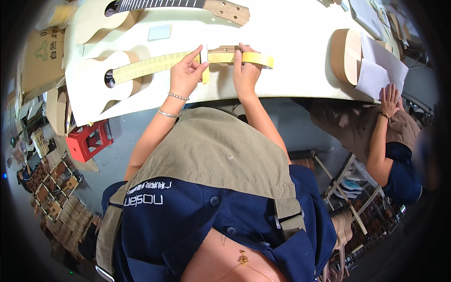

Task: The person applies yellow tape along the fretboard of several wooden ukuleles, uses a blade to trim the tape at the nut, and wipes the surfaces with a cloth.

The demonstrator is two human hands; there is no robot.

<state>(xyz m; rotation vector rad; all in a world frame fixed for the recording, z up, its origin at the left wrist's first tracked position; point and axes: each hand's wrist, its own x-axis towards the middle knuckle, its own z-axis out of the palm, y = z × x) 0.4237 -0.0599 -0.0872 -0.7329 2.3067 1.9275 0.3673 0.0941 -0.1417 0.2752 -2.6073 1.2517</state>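
Note:
A pale unfinished ukulele (101, 77) lies on the white table (291, 42), its neck covered with yellow masking tape (150, 65). My left hand (187, 74) pinches the tape and a small blade-like tool (204, 54) near the head end of the neck. My right hand (245, 70) presses its fingers on the tape at the headstock (224, 49), beside the yellow tape roll (258, 58) that lies flat against the table.
A second ukulele (141, 9) with a dark fretboard lies farther back. A small grey square (159, 33) rests between them. At right a co-worker's hand (389, 97) rests on white paper (380, 66) by a wooden instrument body (345, 54). A red crate (89, 140) stands below left.

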